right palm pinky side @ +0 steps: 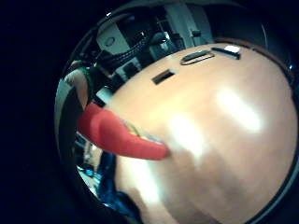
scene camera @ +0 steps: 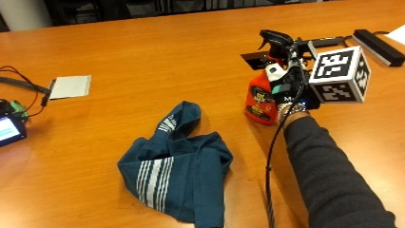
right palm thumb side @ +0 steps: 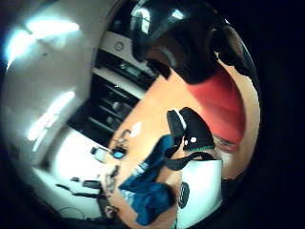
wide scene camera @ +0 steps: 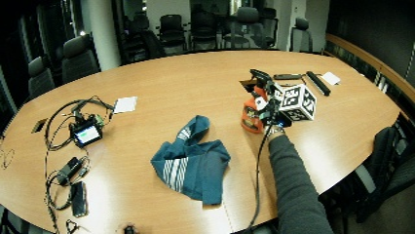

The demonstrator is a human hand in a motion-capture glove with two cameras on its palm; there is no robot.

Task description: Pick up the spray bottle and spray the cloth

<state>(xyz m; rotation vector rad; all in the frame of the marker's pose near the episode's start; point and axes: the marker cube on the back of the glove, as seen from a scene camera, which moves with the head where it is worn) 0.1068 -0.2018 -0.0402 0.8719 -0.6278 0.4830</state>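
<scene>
A red spray bottle [scene camera: 260,99] with a black trigger head [scene camera: 276,40] stands upright at the right of the table, and my gloved right hand [scene camera: 288,92] grips it from its right side. Whether its base touches the wood I cannot tell. The blue cloth [scene camera: 179,168] with white stripes lies crumpled on the table, to the left of the bottle and nearer the front edge. In the thumb side palm view the red bottle [right palm thumb side: 219,102] sits against the palm with the cloth [right palm thumb side: 147,191] beyond it. In the little finger side palm view the red bottle [right palm pinky side: 117,135] crosses over bare tabletop.
A white card [scene camera: 70,87] and a small screen device [scene camera: 9,128] with cables lie at the left. A black bar [scene camera: 380,45] and a black box [scene camera: 259,59] sit behind the bottle. Chairs [wide scene camera: 84,53] ring the table's far side.
</scene>
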